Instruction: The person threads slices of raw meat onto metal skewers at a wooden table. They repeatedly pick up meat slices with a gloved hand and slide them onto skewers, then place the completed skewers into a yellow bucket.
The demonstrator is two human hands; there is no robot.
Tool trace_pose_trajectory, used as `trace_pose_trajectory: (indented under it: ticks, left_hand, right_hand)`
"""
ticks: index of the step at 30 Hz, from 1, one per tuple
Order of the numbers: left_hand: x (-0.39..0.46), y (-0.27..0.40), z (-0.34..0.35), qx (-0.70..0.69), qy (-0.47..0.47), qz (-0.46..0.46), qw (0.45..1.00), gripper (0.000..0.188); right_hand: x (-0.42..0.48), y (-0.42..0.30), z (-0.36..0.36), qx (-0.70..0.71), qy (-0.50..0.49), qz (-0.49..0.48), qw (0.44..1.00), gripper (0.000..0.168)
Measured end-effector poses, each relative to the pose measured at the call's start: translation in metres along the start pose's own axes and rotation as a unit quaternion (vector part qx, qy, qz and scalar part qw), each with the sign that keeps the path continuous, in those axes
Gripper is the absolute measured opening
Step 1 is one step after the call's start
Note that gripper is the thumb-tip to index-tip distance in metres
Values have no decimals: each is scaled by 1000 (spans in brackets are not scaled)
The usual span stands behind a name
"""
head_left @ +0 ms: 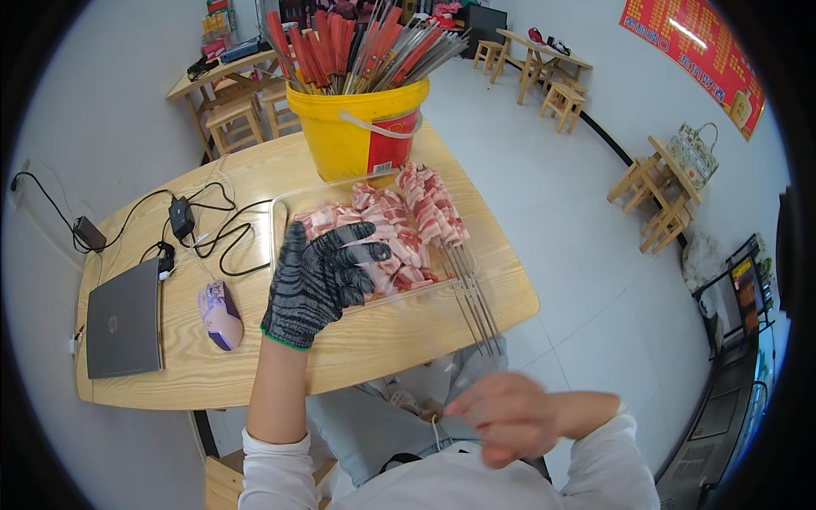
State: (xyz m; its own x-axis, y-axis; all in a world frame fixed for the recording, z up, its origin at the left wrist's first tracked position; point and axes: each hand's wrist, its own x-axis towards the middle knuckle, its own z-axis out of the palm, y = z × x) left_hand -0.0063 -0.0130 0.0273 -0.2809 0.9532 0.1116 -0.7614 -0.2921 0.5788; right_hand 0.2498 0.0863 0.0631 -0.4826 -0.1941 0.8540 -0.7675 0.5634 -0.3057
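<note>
My left hand [322, 284], in a grey-and-black striped knit glove with green trim, hovers over the near left part of a clear plastic tray [389, 294]. Its fingers are apart and no object shows in them. Pieces of raw sliced meat [389, 220] fill the tray. Across its right side lie several metal skewers [475, 299] threaded with folded meat [433, 207], their bare ends reaching past the table's near edge. My bare right hand [510, 414] is above my lap, blurred, with curled fingers; whether it holds something is unclear.
Behind the tray stands a yellow bucket [331, 137] full of skewers, some red-handled [325, 48]. Left on the wooden table [357, 338] are a closed laptop [125, 322], a mouse [220, 315], a power adapter [182, 217] and tangled cables [236, 245]. Wooden stools [564, 102] stand farther off.
</note>
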Motion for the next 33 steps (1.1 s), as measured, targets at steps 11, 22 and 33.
trace_pose_trajectory:
  ticks: [11,22,33]
  left_hand:
    - [-10,1,-5,166,24,64,984,45]
    - [-11,-16,26,292,-25,-37,955,61]
    - [-4,5,0,115,153,201,961,43]
  right_hand:
    - [-48,-10,39,-14,-200,180,963,63]
    - [-14,33,59,459,19,619,637,24]
    - [-28,-12,-17,376,148,602,688,32]
